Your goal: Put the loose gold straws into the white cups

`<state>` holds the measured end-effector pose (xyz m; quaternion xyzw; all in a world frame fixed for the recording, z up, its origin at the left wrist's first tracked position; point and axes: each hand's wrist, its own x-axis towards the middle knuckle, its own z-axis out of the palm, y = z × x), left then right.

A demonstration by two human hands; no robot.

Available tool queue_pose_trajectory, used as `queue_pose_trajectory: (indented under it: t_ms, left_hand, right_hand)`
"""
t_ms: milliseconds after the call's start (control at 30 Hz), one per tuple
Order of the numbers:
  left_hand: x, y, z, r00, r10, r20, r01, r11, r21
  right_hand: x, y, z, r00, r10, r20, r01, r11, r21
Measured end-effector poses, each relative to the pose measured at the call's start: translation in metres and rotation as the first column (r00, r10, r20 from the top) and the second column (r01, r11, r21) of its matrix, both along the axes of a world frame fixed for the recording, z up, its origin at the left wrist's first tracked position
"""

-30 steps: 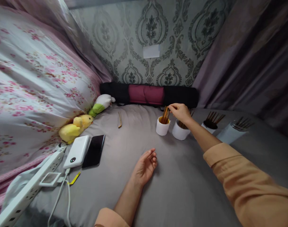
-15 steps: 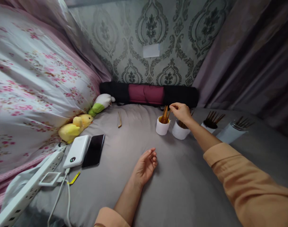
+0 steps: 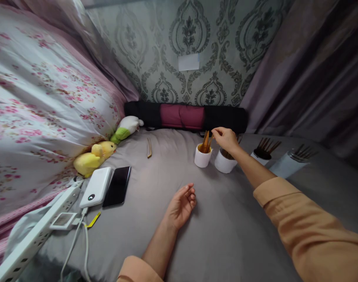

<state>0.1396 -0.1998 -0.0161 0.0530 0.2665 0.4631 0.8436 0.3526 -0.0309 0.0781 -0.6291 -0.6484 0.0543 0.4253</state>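
My right hand (image 3: 225, 139) reaches over the cups, thumb and forefinger pinched on the upper end of a thin wooden stick (image 3: 210, 144). That stick's lower end is inside the leftmost white cup (image 3: 202, 159), among several other sticks (image 3: 206, 139). A second white cup (image 3: 224, 163), also with sticks, stands below my right hand, which partly hides it. Palm up on the grey sheet, my left hand (image 3: 182, 205) rests with loosely curled fingers and holds nothing.
Farther right are a white cup (image 3: 259, 158) and a tilted pale container (image 3: 288, 164), both holding sticks. A slim bent stick-like thing (image 3: 150, 149) lies left of centre. A phone (image 3: 117, 187), a power bank (image 3: 96, 187), plush toys (image 3: 93, 158) and a power strip (image 3: 38, 235) line the left.
My right hand keeps its pinch at the leftmost cup, and my left hand stays put. The whole view has shifted very slightly.
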Motion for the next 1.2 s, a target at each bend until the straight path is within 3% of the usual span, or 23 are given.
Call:
queue_pose_trajectory:
  t_ms: [633,1200]
  left_hand:
    - [-0.001,0.0,-0.001,1.0,0.004,0.005,-0.004,1.0,-0.001]
    - [0.0,0.0,0.0,1.0,0.016,0.003,-0.016,1.0,-0.008]
  right_hand:
    - [0.001,-0.001,0.002,0.999,0.021,-0.035,-0.021,1.0,0.011]
    - [-0.007,-0.014,0.014,0.992,-0.093,-0.08,0.103,0.986,0.128]
